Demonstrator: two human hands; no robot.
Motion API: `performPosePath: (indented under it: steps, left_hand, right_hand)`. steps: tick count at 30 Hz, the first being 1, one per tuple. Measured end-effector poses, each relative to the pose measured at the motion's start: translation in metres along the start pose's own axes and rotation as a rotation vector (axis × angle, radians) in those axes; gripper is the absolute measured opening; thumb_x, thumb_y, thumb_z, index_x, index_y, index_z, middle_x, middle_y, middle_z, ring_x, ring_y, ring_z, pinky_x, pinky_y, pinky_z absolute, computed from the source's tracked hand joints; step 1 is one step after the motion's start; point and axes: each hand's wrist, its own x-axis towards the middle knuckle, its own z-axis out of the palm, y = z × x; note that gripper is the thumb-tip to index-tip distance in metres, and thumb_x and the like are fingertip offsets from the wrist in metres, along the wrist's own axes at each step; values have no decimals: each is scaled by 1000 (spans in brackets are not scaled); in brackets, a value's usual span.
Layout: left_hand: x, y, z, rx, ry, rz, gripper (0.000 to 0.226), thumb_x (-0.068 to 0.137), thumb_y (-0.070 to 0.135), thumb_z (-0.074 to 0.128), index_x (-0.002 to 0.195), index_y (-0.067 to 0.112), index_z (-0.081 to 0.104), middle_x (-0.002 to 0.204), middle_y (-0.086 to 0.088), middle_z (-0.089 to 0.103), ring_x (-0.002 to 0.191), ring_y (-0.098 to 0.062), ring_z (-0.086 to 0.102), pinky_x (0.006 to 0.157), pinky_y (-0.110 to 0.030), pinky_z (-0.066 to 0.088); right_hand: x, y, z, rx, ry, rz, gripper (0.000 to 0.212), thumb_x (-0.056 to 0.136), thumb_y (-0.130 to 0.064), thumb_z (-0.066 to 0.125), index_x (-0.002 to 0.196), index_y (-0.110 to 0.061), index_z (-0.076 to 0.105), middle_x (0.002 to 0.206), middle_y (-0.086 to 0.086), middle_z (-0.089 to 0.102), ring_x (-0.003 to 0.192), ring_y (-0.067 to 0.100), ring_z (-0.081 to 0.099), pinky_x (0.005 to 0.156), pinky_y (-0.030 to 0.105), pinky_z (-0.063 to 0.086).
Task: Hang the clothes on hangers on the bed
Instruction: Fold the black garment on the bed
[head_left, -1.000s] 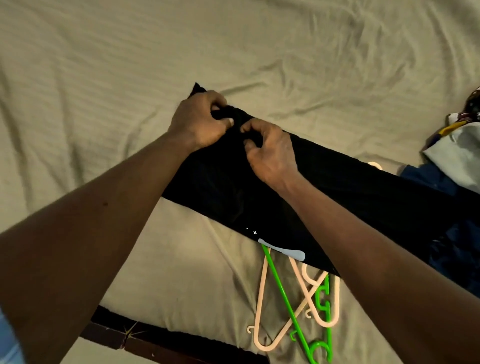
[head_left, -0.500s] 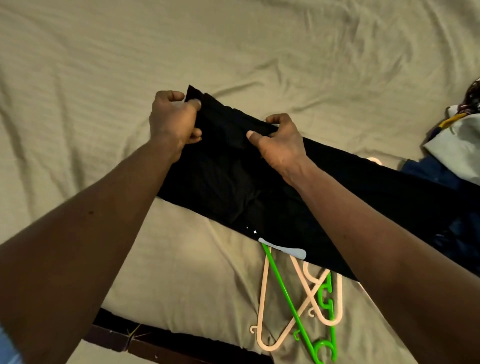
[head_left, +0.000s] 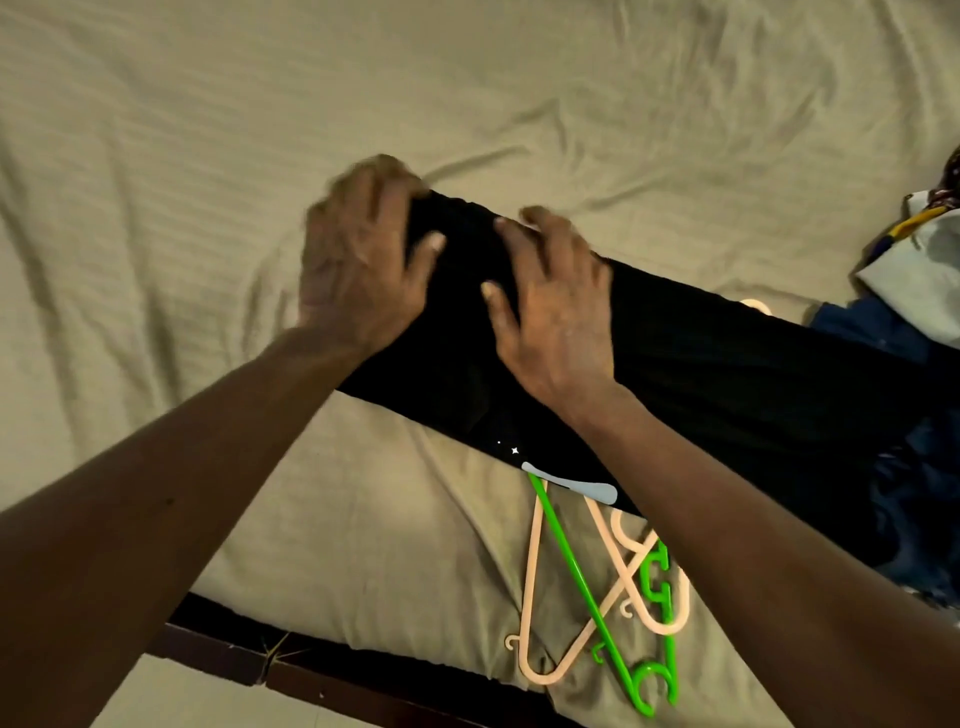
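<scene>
A long black garment lies flat across the bed, running from the middle to the right edge. My left hand rests palm down on its far left end, blurred by motion, thumb spread onto the cloth. My right hand lies flat on the garment just to the right, fingers apart. Neither hand pinches the cloth. A green hanger and peach hangers lie crossed near the bed's front edge, their tops tucked under the garment.
A pile of other clothes sits at the right edge: a blue garment and a white cloth. The dark wooden bed frame runs along the bottom. The wrinkled beige sheet stretches far and left.
Both hands let go of their pinch on the garment's far edge and now lie flat on it. The left hand is moving; the garment's end looks pushed inward.
</scene>
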Motion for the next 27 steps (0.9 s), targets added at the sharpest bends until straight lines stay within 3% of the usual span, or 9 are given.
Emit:
performPosePath:
  steps: [3,5,7,10,12,14,17,23,27]
  left_hand:
    - [-23,6,28,16,-328,241,69,102,58,36,156,15,38,168,-12,26,156,-30,22,122,-52,27]
    - [-33,3,40,102,-454,184,80,100,67,20,165,21,19,173,-6,8,160,-26,6,126,-57,14]
    - [-36,11,45,159,-424,94,80,99,65,18,165,21,13,174,-8,4,160,-27,1,125,-62,2]
    - [-38,47,40,132,-295,23,68,100,51,38,157,14,34,167,-16,25,156,-34,20,122,-64,2]
    - [-46,72,38,59,-186,123,51,95,40,53,140,17,55,148,-12,48,138,-32,44,120,-59,18]
    - [-54,92,39,9,-131,257,33,92,30,62,124,20,65,125,-7,58,116,-30,54,107,-50,33]
    - [-57,112,47,19,-176,377,24,91,22,67,115,20,71,111,-6,59,103,-30,57,91,-47,38]
    - [-43,130,51,122,-209,476,31,95,28,65,124,18,71,110,-9,62,97,-33,57,80,-46,36]
    - [-31,139,48,241,-236,558,26,96,31,65,117,17,73,102,-10,63,92,-35,56,78,-46,35]
  right_hand:
    - [-24,5,13,-165,-296,-104,74,102,-56,36,163,-17,20,172,9,8,159,29,3,124,53,20]
    - [-39,12,14,-215,-357,-101,78,103,-63,27,165,-18,11,173,9,0,159,29,-3,126,54,11]
    - [-55,17,5,-144,-330,-72,74,105,-61,27,164,-19,16,173,9,6,160,28,1,127,53,9]
    - [-90,30,-21,72,-142,85,54,105,-43,45,153,-18,44,160,7,38,151,27,30,123,49,23]
    - [-121,52,-40,67,-38,213,41,99,-29,54,139,-20,57,141,5,52,134,28,48,114,48,33]
    - [-151,84,-58,-21,11,363,39,91,-22,56,129,-21,62,129,6,55,121,29,52,105,49,39]
    - [-183,136,-85,-179,41,497,39,86,-14,60,125,-16,63,124,11,56,110,35,50,91,50,41]
    - [-202,211,-122,-335,-125,350,27,94,-12,63,120,-10,69,107,12,63,99,33,51,84,47,50]
    - [-195,224,-140,-231,-205,351,19,88,-18,69,107,-17,71,103,4,63,101,26,52,77,38,47]
